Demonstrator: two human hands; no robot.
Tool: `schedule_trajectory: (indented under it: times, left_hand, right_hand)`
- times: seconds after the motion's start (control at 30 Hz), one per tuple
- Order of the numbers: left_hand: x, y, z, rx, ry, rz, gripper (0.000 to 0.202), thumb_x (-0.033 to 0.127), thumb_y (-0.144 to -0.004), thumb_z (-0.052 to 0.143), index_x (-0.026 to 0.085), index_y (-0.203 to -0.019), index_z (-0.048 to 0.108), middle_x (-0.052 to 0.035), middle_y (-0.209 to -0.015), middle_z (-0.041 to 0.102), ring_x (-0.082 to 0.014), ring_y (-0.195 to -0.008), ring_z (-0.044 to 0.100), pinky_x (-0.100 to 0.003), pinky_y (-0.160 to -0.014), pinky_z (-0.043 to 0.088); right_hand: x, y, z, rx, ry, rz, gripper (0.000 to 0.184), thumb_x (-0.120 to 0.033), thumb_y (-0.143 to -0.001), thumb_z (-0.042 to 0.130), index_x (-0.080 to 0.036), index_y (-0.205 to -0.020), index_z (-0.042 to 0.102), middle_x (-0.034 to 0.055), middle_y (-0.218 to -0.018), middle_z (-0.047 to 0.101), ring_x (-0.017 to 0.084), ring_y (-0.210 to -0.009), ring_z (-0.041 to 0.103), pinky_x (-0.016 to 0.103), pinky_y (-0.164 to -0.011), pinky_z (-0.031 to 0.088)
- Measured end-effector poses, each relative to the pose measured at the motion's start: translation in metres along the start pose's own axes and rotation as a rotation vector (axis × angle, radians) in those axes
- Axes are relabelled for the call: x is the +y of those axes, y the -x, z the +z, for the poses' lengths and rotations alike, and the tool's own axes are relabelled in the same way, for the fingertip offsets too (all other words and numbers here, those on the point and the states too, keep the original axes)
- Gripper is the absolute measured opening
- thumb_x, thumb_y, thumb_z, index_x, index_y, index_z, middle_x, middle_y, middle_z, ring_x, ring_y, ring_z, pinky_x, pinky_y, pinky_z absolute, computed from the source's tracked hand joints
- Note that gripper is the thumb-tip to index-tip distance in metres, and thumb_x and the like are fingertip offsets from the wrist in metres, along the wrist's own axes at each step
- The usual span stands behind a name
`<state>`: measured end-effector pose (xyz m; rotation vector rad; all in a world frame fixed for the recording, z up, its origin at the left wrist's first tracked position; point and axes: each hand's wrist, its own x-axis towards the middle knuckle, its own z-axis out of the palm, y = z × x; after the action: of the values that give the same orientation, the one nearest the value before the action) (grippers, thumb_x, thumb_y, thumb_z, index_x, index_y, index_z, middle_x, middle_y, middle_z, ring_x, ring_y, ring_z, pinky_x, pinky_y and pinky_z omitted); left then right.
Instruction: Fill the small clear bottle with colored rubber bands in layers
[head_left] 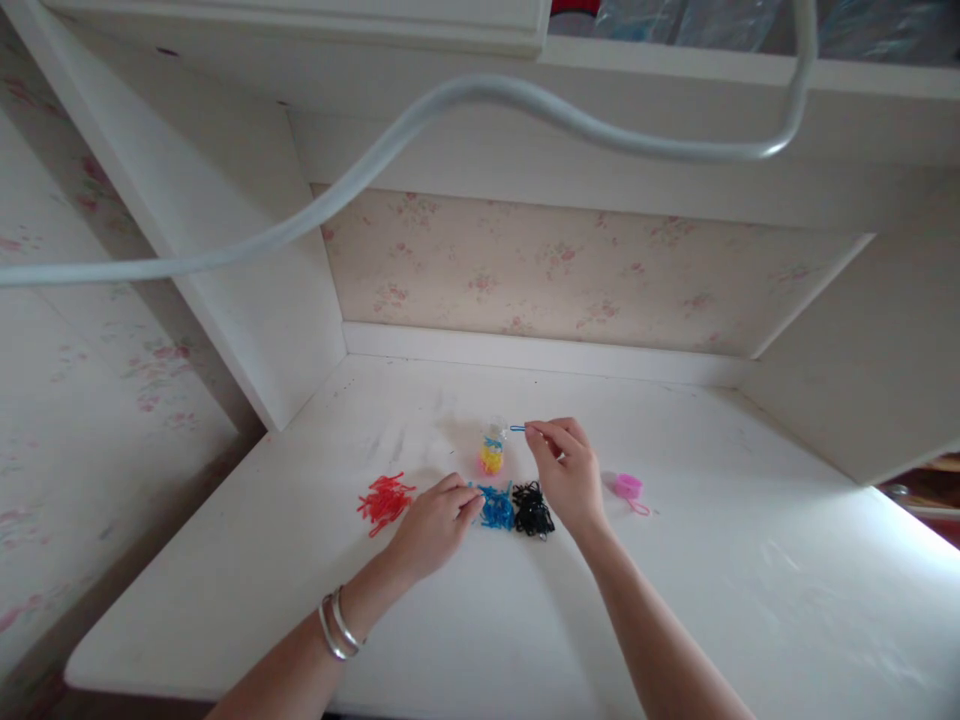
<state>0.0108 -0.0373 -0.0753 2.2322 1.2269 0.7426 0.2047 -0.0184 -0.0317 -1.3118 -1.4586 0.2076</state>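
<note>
A small clear bottle stands on the desk, with pink, yellow and blue layers inside. My right hand pinches a thin blue loop, whose free end points left, close by the bottle's mouth. At the left edge of a pile of blue loops, my left hand has its fingers pressed together; what they hold, if anything, is too small to make out. A pile of black loops lies right of the blue one, below my right hand. Red loops form another pile left of my left hand.
A pink cap with a strap lies right of my right hand. The white desk has panels on both sides and a shelf overhead. A thick pale cable crosses the upper view.
</note>
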Motion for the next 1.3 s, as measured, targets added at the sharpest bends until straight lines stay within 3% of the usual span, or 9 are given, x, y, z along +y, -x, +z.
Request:
schedule_trajectory:
  times: [0.17, 0.5, 0.73, 0.93, 1.07, 1.17, 1.3]
  left_hand:
    - [0.000, 0.002, -0.005, 0.005, -0.014, 0.006, 0.028, 0.030, -0.095, 0.041, 0.024, -0.094, 0.069, -0.0022, -0.088, 0.060, -0.0138, -0.078, 0.057, -0.024, -0.069, 0.045]
    - [0.000, 0.003, -0.006, 0.025, -0.037, 0.007, 0.031, 0.029, -0.095, 0.039, 0.023, -0.103, 0.069, -0.0039, -0.093, 0.061, -0.0133, -0.078, 0.058, -0.024, -0.071, 0.047]
    - [-0.002, 0.002, -0.007, 0.016, -0.031, 0.023, 0.030, 0.028, -0.095, 0.041, 0.025, -0.107, 0.069, -0.0031, -0.097, 0.066, -0.0143, -0.082, 0.060, -0.025, -0.073, 0.048]
    - [-0.004, 0.002, -0.006, 0.020, 0.052, 0.041, 0.026, 0.027, -0.093, 0.047, 0.027, -0.106, 0.069, -0.0016, -0.101, 0.068, -0.0146, -0.087, 0.062, -0.028, -0.080, 0.049]
    - [-0.006, 0.001, -0.005, 0.022, 0.076, 0.031, 0.019, 0.030, -0.090, 0.054, 0.026, -0.095, 0.072, -0.0004, -0.093, 0.070, -0.0149, -0.084, 0.063, -0.026, -0.076, 0.049]
    - [-0.005, -0.002, -0.006, 0.057, 0.083, 0.024, 0.021, 0.033, -0.091, 0.053, 0.024, -0.090, 0.072, -0.0011, -0.087, 0.069, -0.0145, -0.080, 0.062, -0.026, -0.073, 0.048]
    - [0.005, -0.012, -0.016, 0.133, 0.110, 0.065, 0.027, 0.033, -0.095, 0.045, 0.022, -0.099, 0.070, -0.0031, -0.093, 0.067, -0.0142, -0.085, 0.062, -0.026, -0.078, 0.048]
  right_hand:
    - [-0.002, -0.018, 0.013, -0.040, 0.134, -0.096, 0.025, -0.034, -0.089, 0.051, -0.022, -0.090, 0.072, 0.0027, -0.083, 0.058, 0.012, -0.065, 0.051, 0.026, -0.063, 0.042]
    - [-0.001, -0.021, 0.021, -0.121, 0.260, -0.200, 0.024, -0.030, -0.088, 0.051, -0.024, -0.090, 0.074, 0.0028, -0.083, 0.059, 0.012, -0.067, 0.055, 0.025, -0.062, 0.043]
    - [-0.001, -0.013, 0.005, -0.057, 0.154, -0.121, 0.026, -0.035, -0.089, 0.050, -0.022, -0.087, 0.073, 0.0032, -0.082, 0.060, 0.012, -0.062, 0.050, 0.026, -0.060, 0.042]
    - [0.017, 0.022, -0.008, -0.139, 0.067, -0.003, 0.026, -0.038, -0.089, 0.051, -0.022, -0.088, 0.072, 0.0034, -0.082, 0.058, 0.012, -0.062, 0.048, 0.025, -0.054, 0.040]
    - [0.034, 0.042, -0.007, -0.181, 0.014, 0.048, 0.026, -0.038, -0.090, 0.052, -0.022, -0.085, 0.072, 0.0030, -0.081, 0.057, 0.012, -0.063, 0.051, 0.025, -0.057, 0.042]
    - [0.039, 0.046, -0.007, -0.193, -0.012, 0.069, 0.027, -0.039, -0.090, 0.052, -0.022, -0.086, 0.072, 0.0033, -0.081, 0.058, 0.013, -0.064, 0.052, 0.026, -0.057, 0.042]
    - [0.038, 0.045, -0.010, -0.179, -0.023, 0.061, 0.028, -0.040, -0.090, 0.051, -0.022, -0.086, 0.072, 0.0036, -0.080, 0.058, 0.013, -0.063, 0.052, 0.026, -0.056, 0.042]
